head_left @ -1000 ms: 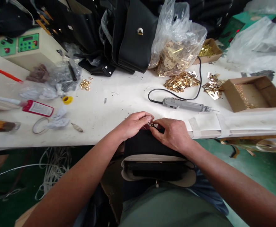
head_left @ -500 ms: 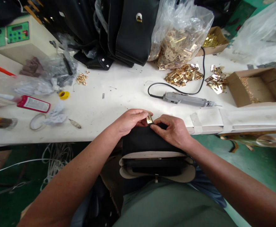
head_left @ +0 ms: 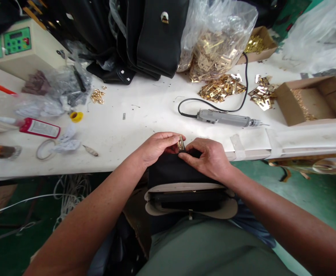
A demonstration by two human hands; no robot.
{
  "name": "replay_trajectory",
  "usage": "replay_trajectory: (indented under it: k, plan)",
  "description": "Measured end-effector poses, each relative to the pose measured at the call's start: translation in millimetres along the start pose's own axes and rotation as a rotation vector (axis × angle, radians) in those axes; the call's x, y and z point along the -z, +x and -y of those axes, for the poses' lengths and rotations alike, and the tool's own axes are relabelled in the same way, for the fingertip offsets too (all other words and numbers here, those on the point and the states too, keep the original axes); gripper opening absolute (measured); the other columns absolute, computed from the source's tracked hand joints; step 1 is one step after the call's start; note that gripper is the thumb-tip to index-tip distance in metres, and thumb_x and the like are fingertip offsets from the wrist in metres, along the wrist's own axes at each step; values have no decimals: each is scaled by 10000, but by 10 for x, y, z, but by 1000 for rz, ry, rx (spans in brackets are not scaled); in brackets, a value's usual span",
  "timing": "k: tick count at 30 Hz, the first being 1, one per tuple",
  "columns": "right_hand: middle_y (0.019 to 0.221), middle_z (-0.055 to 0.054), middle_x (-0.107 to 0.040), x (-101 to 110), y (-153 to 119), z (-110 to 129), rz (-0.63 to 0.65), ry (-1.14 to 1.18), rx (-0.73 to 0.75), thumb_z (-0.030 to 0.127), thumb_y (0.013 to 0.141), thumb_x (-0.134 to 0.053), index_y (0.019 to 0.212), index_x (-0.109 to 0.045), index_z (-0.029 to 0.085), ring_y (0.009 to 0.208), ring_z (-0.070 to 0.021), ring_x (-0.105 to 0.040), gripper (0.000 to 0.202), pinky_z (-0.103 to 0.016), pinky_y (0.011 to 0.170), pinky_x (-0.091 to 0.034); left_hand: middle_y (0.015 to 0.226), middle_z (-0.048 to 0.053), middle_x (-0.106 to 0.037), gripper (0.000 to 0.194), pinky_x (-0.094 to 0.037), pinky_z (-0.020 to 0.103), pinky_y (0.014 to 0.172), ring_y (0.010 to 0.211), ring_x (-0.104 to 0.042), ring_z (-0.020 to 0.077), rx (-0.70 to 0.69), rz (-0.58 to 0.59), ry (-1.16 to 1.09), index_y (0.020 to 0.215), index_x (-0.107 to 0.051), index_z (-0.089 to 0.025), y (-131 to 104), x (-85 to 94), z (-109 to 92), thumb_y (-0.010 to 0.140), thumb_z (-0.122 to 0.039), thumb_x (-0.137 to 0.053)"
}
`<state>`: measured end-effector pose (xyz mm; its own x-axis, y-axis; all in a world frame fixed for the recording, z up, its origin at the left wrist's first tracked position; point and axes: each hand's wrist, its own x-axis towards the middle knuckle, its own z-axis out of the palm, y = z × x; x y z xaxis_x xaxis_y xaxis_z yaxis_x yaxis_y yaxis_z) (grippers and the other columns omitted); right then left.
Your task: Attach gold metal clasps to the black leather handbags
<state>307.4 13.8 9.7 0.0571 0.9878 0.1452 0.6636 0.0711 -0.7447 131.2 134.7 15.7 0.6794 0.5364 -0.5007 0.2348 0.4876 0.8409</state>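
Note:
A black bag with a pale lining lies open between my body and the table edge. At the far edge of its flap, my left hand pinches a small gold metal plate between thumb and fingers. My right hand is closed on the flap edge just right of the plate, its thumb and forefinger almost touching the metal. Whatever lies under the fingers is hidden.
A grey electric screwdriver with a black cord lies beyond my right hand. Behind it are loose gold plates, a plastic bag of plates and a cardboard box. A red-labelled bottle lies at left.
The view has shifted slightly. My right thumb has moved a little left along the flap edge, closer beneath the gold plate. My left hand keeps its pinch.

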Motion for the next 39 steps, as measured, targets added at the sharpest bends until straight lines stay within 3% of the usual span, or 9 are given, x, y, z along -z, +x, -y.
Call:
replay_trajectory:
  k: [4, 9, 15, 26, 32, 39]
  plan:
    - [796, -39, -730, -1, 10, 39, -44, -164, 18, 466, 939, -671, 851, -755, 204, 738, -188, -646, 289, -318, 723, -409, 816, 48, -734, 352, -500, 279, 707, 719, -637, 147, 8, -94, 19, 991, -801, -146, 10, -74, -14, 790, -435, -806]
    - [770, -38, -718, 26, -20, 42, -96, -213, 86, 351, 965, -610, 852, -740, 204, 704, -176, -622, 227, -317, 714, -401, 742, 35, -720, 280, -505, 277, 697, 670, -622, 133, 8, -150, 60, 915, -804, -149, 28, -140, -31, 784, -397, -801]
    - [802, -34, -738, 47, -34, 3, -57, -172, 84, 253, 973, -573, 837, -743, 218, 744, -178, -655, 221, -302, 745, -425, 700, 26, -714, 328, -530, 281, 694, 655, -648, 138, 36, -198, 24, 1043, -788, -154, 45, -155, -28, 775, -339, -831]
    - [822, -47, -753, 29, -46, -8, -7, -183, 115, 242, 997, -551, 867, -757, 209, 770, -181, -669, 245, -303, 761, -434, 974, 76, -775, 440, -540, 277, 819, 824, -704, 134, 74, 142, -39, 1164, -753, -161, 30, 128, -17, 780, -338, -872]
    - [843, -44, -771, 31, -26, 53, 0, -228, 116, 264, 938, -609, 896, -775, 210, 783, -193, -696, 180, -303, 757, -442, 921, 73, -771, 415, -551, 299, 822, 795, -702, 144, 46, 98, -55, 1052, -750, -139, 26, 87, 1, 736, -357, -906]
    - [736, -25, -754, 76, 81, 83, 72, -395, 108, 263, 919, -577, 756, -757, 217, 675, -172, -679, 247, -299, 668, -387, 861, 55, -754, 428, -561, 318, 813, 750, -688, 139, 25, 36, -24, 954, -751, -140, 45, 11, 1, 694, -432, -926]
